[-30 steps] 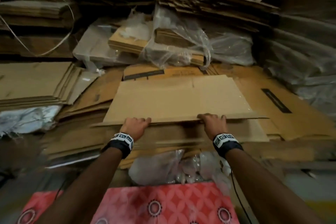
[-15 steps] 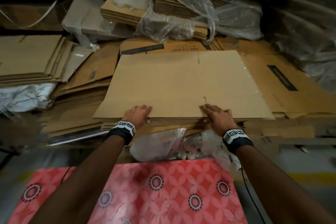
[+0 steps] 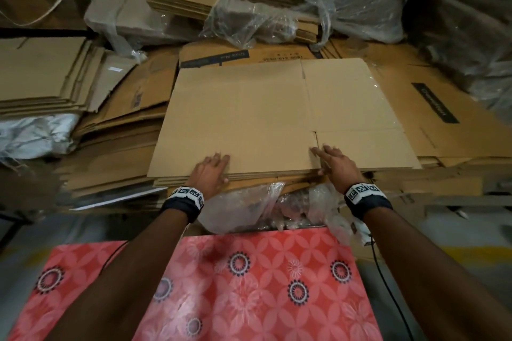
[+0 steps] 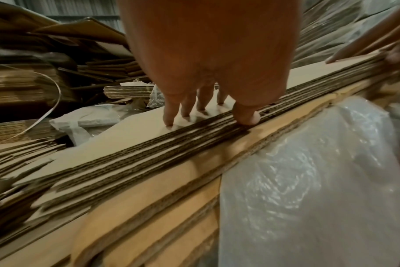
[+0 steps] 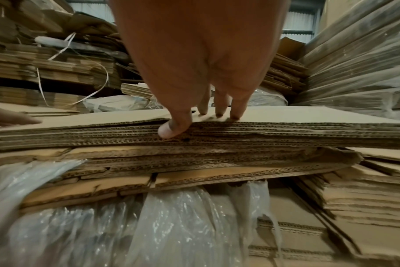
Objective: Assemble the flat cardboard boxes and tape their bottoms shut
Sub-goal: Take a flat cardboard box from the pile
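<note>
A plain flat cardboard box (image 3: 263, 113) lies on top of a stack of flattened boxes (image 5: 263, 133) in front of me. My left hand (image 3: 212, 169) rests on its near edge, left of centre. In the left wrist view the fingers (image 4: 171, 115) lie straight on the top sheet (image 4: 130, 126) and the thumb presses the stack's corrugated front edge. My right hand (image 3: 332, 160) lies on the near edge by the flap slit. Its fingers (image 5: 235, 110) are spread flat on top, and its thumb (image 5: 171, 128) is against the edge layers. Neither hand lifts the sheet.
A red patterned tabletop (image 3: 249, 285) is directly below my arms. Crumpled clear plastic (image 3: 243, 207) hangs under the stack. More flattened cartons are piled at the left (image 3: 41, 72) and right (image 3: 435, 102). Plastic-wrapped bundles (image 3: 277, 8) sit behind. A black cable (image 3: 388, 285) runs along my right forearm.
The top box's near edge, held up in curled fingers a second ago, now lies flat on the stack. Both hands have uncurled onto it, and the view has tilted down.
</note>
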`<state>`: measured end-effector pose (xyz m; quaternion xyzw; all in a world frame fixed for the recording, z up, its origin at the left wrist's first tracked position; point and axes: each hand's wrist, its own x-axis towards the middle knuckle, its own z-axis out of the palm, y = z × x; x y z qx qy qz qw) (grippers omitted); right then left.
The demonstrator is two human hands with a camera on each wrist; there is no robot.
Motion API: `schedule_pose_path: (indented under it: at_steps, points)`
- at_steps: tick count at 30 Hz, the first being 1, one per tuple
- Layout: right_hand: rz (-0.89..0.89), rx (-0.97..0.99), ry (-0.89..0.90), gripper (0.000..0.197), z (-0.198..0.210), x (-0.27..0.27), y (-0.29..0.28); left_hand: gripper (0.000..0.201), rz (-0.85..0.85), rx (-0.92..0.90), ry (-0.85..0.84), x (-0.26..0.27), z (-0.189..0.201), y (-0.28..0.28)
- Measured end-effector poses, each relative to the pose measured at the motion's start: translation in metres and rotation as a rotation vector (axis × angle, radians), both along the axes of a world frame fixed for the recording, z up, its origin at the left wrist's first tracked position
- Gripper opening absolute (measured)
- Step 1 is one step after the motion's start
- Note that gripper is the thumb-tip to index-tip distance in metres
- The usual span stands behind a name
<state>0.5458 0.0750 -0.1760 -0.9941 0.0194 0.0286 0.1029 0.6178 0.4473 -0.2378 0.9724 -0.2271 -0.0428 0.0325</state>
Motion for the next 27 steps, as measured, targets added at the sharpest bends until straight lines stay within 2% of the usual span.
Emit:
schedule_pose_path:
  at_steps: [8,12,16,18,22,24,27]
  points:
    - [-0.015,-0.027,-0.01,0.073,-0.008,0.004,0.0,0.067,0.035,-0.019,-0.048,-0.007,-0.01,-0.003]
    - [-0.03,-0.073,-0.034,0.073,-0.015,0.005,0.004,0.072,0.072,-0.08,0.005,-0.007,-0.002,-0.003]
    - [-0.033,-0.072,-0.068,0.073,-0.017,0.0,0.007,0.087,0.11,-0.117,0.138,-0.011,0.011,0.005]
    - [-0.041,-0.044,-0.105,0.066,-0.014,-0.012,0.013,0.082,0.116,-0.17,0.126,-0.021,0.016,0.007]
    - [-0.044,0.183,-0.246,0.052,-0.024,-0.056,0.034,0.056,0.178,-0.454,0.158,-0.079,0.03,0.002]
    - [-0.054,0.313,-0.286,0.05,-0.036,-0.093,0.046,0.051,0.229,-0.572,0.19,-0.121,0.03,0.001]
    - [-0.066,0.441,-0.278,0.048,-0.047,-0.166,0.065,0.036,0.197,-0.718,0.261,-0.188,0.018,0.002]
